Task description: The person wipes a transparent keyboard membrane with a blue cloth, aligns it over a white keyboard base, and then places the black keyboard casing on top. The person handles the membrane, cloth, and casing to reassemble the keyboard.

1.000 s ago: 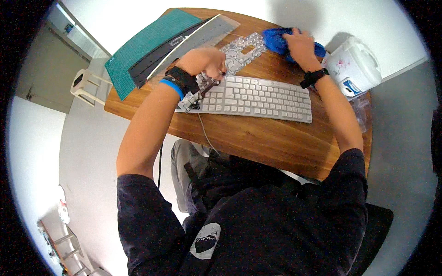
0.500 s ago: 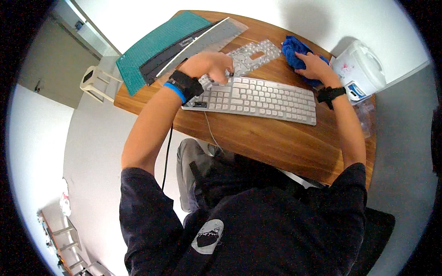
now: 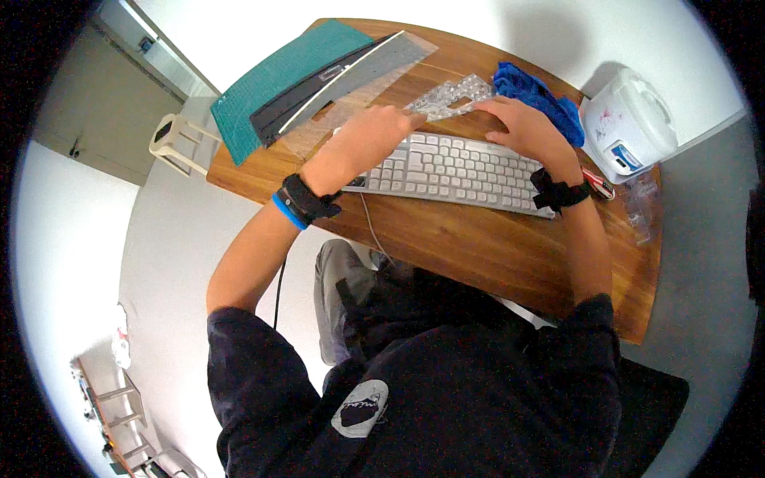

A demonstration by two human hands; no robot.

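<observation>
A clear, bumpy plastic keyboard cover (image 3: 448, 97) lies tilted just beyond the white keyboard (image 3: 466, 171). My left hand (image 3: 368, 142) reaches over the keyboard's left end, its fingers closed at the cover's near left edge. At the cover's right end, my right hand (image 3: 532, 131) has its fingertips touching the plastic, while its thumb stays apart above the keys. The keyboard's far left corner is hidden under my left hand. A crumpled blue cloth (image 3: 550, 102) rests on the table just beyond my right hand, untouched.
A green cutting mat (image 3: 255, 103), a dark flat panel (image 3: 291, 102) and a clear plastic sheet (image 3: 390, 68) lie at the far left. To the right stand a white rice cooker (image 3: 625, 127), a red-handled tool (image 3: 599, 185) and some clear plastic packaging (image 3: 641, 207).
My right hand has let go of the blue cloth and moved left to the plastic cover. My left hand has shifted slightly right, and the cover's angle has changed.
</observation>
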